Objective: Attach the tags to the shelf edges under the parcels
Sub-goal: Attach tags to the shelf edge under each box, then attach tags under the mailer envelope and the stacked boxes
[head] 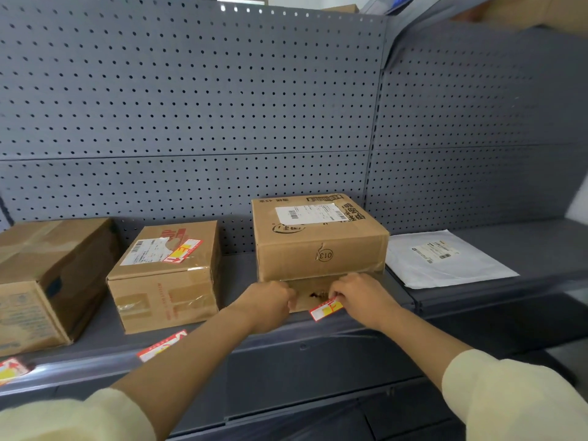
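A red, white and yellow tag lies against the lower front of the tall cardboard parcel, just above the grey shelf edge. My right hand pinches the tag's right end. My left hand is closed at the parcel's lower left front; what it holds is hidden. Two more tags sit on the shelf edge: one under the middle parcel, another under the left parcel. A fourth tag lies on top of the middle parcel.
A flat white mailer bag lies on the shelf to the right of the tall parcel. Grey pegboard forms the back wall. A lower shelf juts out beneath my forearms.
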Demonstrator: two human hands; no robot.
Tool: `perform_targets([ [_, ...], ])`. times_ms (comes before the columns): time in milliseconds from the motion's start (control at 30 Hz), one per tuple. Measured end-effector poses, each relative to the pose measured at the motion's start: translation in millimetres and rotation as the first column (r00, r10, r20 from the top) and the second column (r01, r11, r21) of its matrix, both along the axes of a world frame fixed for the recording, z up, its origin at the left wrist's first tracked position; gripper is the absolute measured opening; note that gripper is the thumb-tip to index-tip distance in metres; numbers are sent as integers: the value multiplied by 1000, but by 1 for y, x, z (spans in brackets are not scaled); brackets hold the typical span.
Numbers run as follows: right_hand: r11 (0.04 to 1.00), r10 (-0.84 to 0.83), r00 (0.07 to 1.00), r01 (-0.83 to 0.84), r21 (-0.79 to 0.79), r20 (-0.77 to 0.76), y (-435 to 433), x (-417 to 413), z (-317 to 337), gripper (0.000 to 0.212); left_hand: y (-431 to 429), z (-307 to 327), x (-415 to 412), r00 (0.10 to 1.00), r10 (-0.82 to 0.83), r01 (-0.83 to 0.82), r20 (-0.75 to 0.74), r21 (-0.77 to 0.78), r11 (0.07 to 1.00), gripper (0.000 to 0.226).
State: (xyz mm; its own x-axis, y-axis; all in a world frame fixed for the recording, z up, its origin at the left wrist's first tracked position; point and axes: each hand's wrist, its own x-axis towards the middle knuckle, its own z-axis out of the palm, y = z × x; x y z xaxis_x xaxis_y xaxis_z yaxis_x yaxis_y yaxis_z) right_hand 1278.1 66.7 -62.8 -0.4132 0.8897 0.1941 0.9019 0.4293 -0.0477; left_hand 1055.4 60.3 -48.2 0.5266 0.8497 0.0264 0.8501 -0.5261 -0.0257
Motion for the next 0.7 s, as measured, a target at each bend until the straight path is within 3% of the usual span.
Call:
perform_targets([
  [333,981,-195,980,195,7,27,-21,72,8,23,18,-12,58,989,-149,149,25,1,989,24],
  [700,877,-481,875,478,54,55,-33,221,15,25,30,-30,201,967,-247,252,61,-86,964,28],
])
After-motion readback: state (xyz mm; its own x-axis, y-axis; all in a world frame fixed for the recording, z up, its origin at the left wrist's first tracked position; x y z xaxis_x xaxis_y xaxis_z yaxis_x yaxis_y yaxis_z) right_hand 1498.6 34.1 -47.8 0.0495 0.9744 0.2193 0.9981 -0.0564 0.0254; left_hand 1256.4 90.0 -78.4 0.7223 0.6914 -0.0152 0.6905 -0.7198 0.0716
